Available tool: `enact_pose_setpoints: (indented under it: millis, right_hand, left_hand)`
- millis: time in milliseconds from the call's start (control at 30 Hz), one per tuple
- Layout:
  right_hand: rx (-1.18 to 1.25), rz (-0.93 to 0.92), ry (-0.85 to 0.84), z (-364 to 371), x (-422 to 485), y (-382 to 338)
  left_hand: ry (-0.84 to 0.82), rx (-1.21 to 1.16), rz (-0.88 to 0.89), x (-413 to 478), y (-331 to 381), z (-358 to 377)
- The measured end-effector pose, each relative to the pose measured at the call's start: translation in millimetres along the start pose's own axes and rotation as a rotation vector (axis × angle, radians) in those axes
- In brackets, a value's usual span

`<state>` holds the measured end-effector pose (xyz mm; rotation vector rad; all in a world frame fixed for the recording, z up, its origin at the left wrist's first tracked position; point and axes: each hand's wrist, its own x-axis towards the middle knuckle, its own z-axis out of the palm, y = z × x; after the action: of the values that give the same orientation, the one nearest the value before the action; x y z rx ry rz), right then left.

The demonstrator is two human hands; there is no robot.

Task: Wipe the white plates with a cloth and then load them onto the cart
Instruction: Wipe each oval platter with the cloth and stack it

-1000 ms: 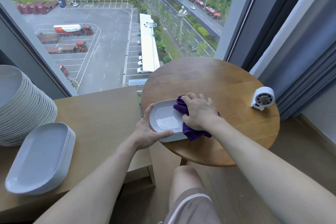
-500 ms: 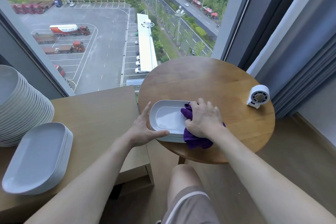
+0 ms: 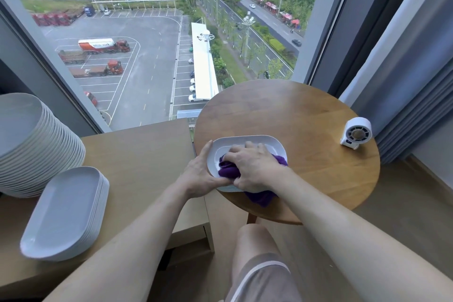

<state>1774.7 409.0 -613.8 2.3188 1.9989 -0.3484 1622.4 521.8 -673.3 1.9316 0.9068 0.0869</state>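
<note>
A white oblong plate (image 3: 247, 141) lies on the near left part of the round wooden table (image 3: 294, 115). My left hand (image 3: 201, 174) grips the plate's left rim, thumb over its near edge. My right hand (image 3: 252, 167) grips a bunched purple cloth (image 3: 228, 169) and presses it into the plate's hollow. Part of the cloth hangs past the plate's near edge. A stack of white oblong plates (image 3: 66, 211) and a tall stack of round white plates (image 3: 34, 144) stand on the low wooden bench (image 3: 142, 154) at the left. No cart is in view.
A small white fan (image 3: 356, 132) stands at the round table's right edge. A floor-to-ceiling window lies behind both tables, grey curtains (image 3: 404, 95) hang at the right. My knee (image 3: 255, 240) is below the round table's near edge.
My right hand has slid the purple cloth leftward from the plate's right end into its middle. The left hand keeps hold of the left rim.
</note>
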Motion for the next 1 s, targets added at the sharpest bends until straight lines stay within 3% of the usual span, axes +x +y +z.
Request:
enact_pose_setpoints:
  millis: [133,367,567,800,1000]
  right_hand:
    - [-0.009,0.058,-0.043,2,-24,16]
    - [0.09,0.331,-0.046,-5,-31,65]
    - [0.133,0.412,0.086,8,-5,62]
    - [-0.025,0.387,0.136,12,8,49]
    - [0.006,0.142,0.028,4,8,25]
  left_hand:
    - [0.01,0.005,0.01,-2,-2,3]
    - [0.028,-0.034,0.013,-3,-5,8]
    - [0.123,-0.128,0.026,-5,-9,21]
    - [0.165,-0.169,-0.03,-8,-5,30]
    - [0.15,-0.128,-0.056,-11,-3,26]
